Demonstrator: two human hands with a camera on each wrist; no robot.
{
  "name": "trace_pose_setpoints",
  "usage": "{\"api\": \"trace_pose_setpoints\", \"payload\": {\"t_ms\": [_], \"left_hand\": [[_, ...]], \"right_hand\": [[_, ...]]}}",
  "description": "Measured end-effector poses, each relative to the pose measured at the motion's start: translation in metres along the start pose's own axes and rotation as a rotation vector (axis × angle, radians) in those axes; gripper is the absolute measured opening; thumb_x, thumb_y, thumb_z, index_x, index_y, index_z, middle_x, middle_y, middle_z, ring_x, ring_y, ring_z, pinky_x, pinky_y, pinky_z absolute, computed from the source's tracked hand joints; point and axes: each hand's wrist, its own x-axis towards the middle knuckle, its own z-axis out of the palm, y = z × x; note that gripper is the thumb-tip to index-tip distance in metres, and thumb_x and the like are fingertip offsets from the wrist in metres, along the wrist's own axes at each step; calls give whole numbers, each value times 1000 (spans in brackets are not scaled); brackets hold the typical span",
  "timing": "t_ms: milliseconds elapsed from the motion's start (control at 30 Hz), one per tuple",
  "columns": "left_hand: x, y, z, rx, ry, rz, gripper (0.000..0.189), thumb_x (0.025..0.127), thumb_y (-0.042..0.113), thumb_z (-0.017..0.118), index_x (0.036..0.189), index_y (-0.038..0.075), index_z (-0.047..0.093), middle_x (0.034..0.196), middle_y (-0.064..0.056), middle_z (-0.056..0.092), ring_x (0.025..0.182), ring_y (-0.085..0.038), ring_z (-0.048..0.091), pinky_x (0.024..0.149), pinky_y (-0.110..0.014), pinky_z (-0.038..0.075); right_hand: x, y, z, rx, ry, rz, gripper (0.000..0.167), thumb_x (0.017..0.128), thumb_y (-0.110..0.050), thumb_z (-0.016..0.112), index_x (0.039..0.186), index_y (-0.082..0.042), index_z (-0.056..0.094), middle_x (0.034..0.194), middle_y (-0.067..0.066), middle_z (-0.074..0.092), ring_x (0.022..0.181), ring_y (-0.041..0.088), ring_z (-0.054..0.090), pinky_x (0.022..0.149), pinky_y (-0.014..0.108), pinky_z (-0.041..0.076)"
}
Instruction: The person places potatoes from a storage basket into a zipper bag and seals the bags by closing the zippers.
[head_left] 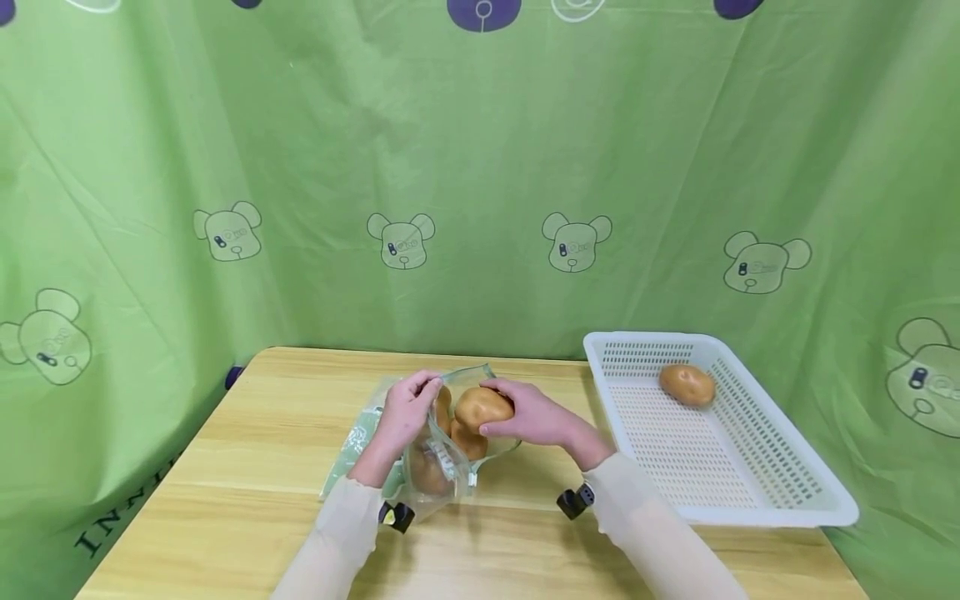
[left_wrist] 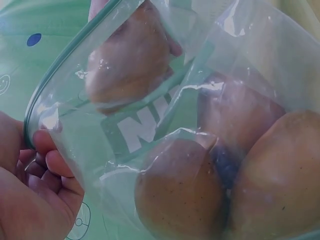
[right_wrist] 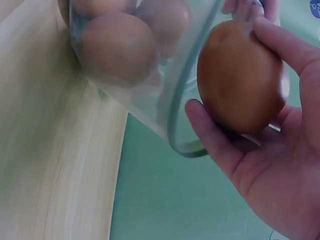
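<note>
A clear zip bag (head_left: 431, 479) with a green zip edge stands on the table, its mouth spread. Several brown potatoes lie inside, such as this potato (left_wrist: 180, 190) seen through the plastic in the left wrist view. My left hand (head_left: 405, 412) pinches the bag's rim on the left side, fingers curled over the edge. In my right hand (head_left: 528, 412) is another potato (right_wrist: 242, 77), gripped between thumb and fingers at the bag's opening. Through the film, the left wrist view shows that held potato beside the zip edge.
To the right stands a white perforated basket (head_left: 806, 508) holding one potato (head_left: 687, 385). A flat green printed plastic piece (head_left: 352, 450) lies left of the bag on the wooden table (head_left: 247, 433). A green curtain (head_left: 480, 150) hangs behind the table.
</note>
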Motion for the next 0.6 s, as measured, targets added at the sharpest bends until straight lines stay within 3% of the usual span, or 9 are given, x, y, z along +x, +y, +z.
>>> {"api": "trace_pose_setpoints", "payload": {"t_ms": [167, 333, 600], "left_hand": [[2, 1, 1, 40, -13, 30, 18, 96, 11, 54, 104, 4, 68, 73, -2, 57, 64, -14, 51, 56, -25, 44], [4, 0, 1, 50, -14, 31, 18, 96, 12, 54, 104, 5, 69, 78, -3, 61, 70, -15, 53, 62, -26, 47], [4, 0, 0, 45, -14, 29, 18, 96, 12, 54, 105, 5, 69, 83, -4, 64, 77, -15, 56, 68, -27, 48]], "right_hand": [[6, 2, 7, -56, 27, -7, 74, 81, -36, 74, 137, 2, 42, 117, 12, 59, 96, 19, 58, 80, 36, 49], [12, 3, 14, -64, 34, 23, 71, 80, -35, 74, 134, 1, 45, 111, 10, 60, 92, 18, 59, 79, 36, 50], [15, 13, 21, -28, 40, 27, 75, 77, -33, 78, 136, -2, 45, 122, 13, 58, 100, 20, 59, 84, 35, 48]]}}
